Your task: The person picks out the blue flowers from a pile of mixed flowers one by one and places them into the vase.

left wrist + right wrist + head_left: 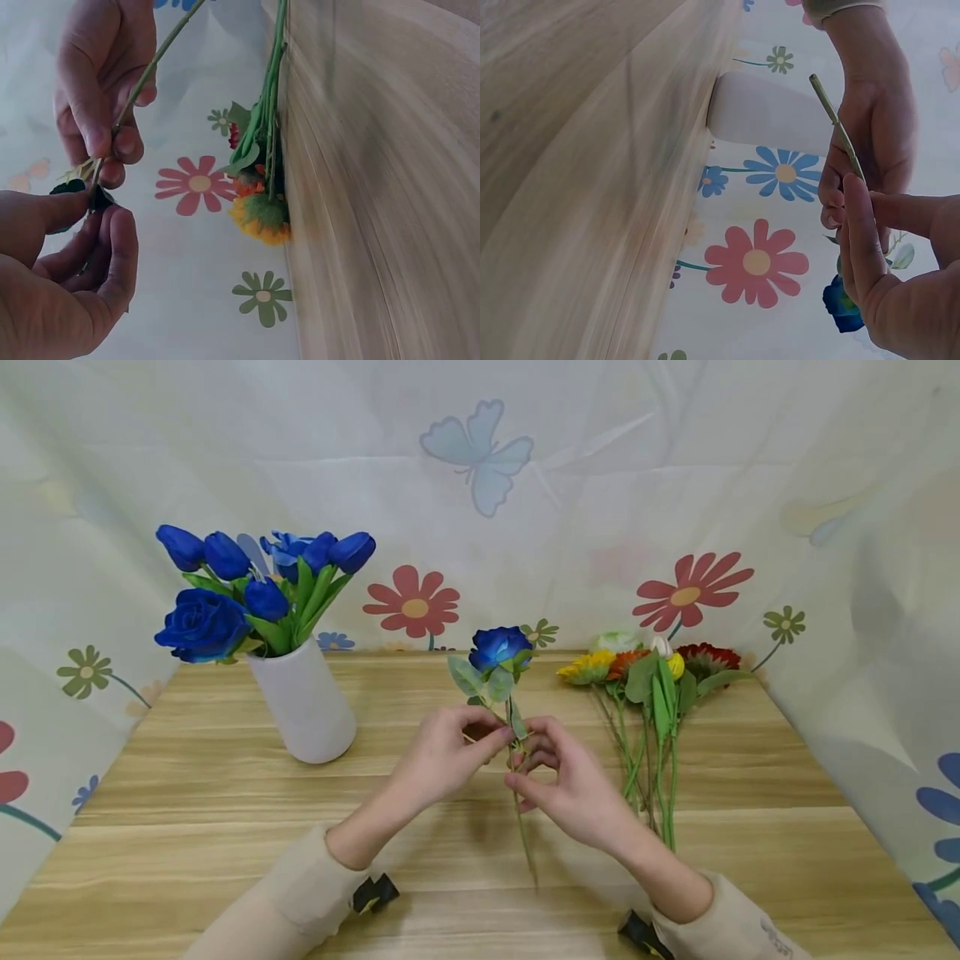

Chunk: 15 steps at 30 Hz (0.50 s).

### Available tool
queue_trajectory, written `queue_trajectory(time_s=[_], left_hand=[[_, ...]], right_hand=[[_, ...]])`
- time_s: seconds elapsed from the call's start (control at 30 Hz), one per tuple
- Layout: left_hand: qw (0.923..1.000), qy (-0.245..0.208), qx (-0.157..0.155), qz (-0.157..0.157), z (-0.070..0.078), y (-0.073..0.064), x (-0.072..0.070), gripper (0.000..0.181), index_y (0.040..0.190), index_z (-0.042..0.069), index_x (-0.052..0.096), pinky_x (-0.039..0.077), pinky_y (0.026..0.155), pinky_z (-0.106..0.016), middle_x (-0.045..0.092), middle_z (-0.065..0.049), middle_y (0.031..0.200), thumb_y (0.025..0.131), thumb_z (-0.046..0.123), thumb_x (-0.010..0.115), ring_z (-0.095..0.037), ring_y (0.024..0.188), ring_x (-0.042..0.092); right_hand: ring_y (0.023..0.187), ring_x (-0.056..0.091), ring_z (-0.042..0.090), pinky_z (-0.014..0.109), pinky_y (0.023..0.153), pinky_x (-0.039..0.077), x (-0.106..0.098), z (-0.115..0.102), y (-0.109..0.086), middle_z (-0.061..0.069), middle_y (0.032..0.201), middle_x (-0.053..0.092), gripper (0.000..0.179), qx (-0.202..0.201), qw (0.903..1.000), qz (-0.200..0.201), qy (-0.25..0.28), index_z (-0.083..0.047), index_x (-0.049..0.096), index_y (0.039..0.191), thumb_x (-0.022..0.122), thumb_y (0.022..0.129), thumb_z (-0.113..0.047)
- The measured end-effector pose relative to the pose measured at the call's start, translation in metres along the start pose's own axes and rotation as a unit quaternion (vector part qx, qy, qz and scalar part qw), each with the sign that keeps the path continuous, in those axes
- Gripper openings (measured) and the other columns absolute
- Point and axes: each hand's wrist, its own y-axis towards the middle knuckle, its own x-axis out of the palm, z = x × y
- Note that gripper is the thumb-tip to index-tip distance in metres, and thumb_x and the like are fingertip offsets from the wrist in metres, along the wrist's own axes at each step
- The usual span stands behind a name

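A blue artificial rose [497, 647] with green leaves stands upright between my hands above the table. My left hand [442, 756] pinches the stem just under the leaves, thumb against fingers. Lower down, my right hand [573, 785] holds the same stem [526, 843] between thumb and curled fingers. In the left wrist view, the left fingertips [120, 225] grip at a dark green leaf beside the stem. The right wrist view has the cut stem end [819, 88] pointing up past both hands, with the bloom [843, 304] partly hidden behind the right fingers.
A white vase [303, 714] with several blue tulips [225, 556] and blue roses [201, 625] stands at the left. At the right, loose flowers lie on the wooden table [450, 902], among them a yellow one [588, 668] and a dark red one [708, 658]. A printed curtain [315, 427] hangs behind.
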Motion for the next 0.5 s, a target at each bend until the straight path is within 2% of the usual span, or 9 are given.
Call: queue_trajectory(time_s=[0.17,0.3,0.4,0.5], left_hand=[[0.9997,-0.004,-0.008,0.022,0.0013,0.0027,0.0029,0.010,0.097,0.009,0.078,0.057,0.066,-0.031,0.073,0.004,0.086,0.097,0.019,0.074,-0.012,0.078,0.068],[0.9992,-0.018,-0.017,0.030,0.0026,0.0022,0.0043,0.010,0.095,0.008,0.077,0.057,0.066,-0.031,0.073,0.001,0.084,0.097,0.017,0.074,-0.012,0.076,0.068],[0.9987,-0.032,-0.018,0.036,0.0031,0.0013,0.0043,0.009,0.094,0.007,0.076,0.057,0.065,-0.032,0.072,0.000,0.081,0.097,0.015,0.073,-0.013,0.073,0.068],[0.9978,-0.047,-0.019,0.043,0.0029,0.0006,0.0031,0.010,0.094,0.006,0.075,0.057,0.064,-0.032,0.071,-0.001,0.079,0.098,0.014,0.072,-0.015,0.070,0.068]], right_hand=[[0.091,0.068,0.028,0.037,0.063,0.061,0.0006,-0.0022,0.0006,0.016,0.102,0.063,0.051,0.001,1.0000,0.007,-0.001,0.004,0.044,0.135,0.071,0.092,0.008],[0.091,0.068,0.029,0.040,0.064,0.062,0.0019,-0.0029,0.0005,0.019,0.103,0.062,0.064,0.008,0.9998,0.008,0.014,0.001,0.035,0.144,0.070,0.092,0.009],[0.090,0.067,0.033,0.044,0.066,0.062,0.0030,-0.0028,0.0006,0.022,0.103,0.061,0.074,0.018,0.9994,0.004,0.029,-0.002,0.028,0.151,0.070,0.092,0.009],[0.090,0.067,0.036,0.046,0.069,0.061,0.0037,-0.0012,0.0006,0.021,0.103,0.063,0.077,0.041,0.9981,-0.010,0.045,0.000,0.023,0.153,0.070,0.093,0.007]])
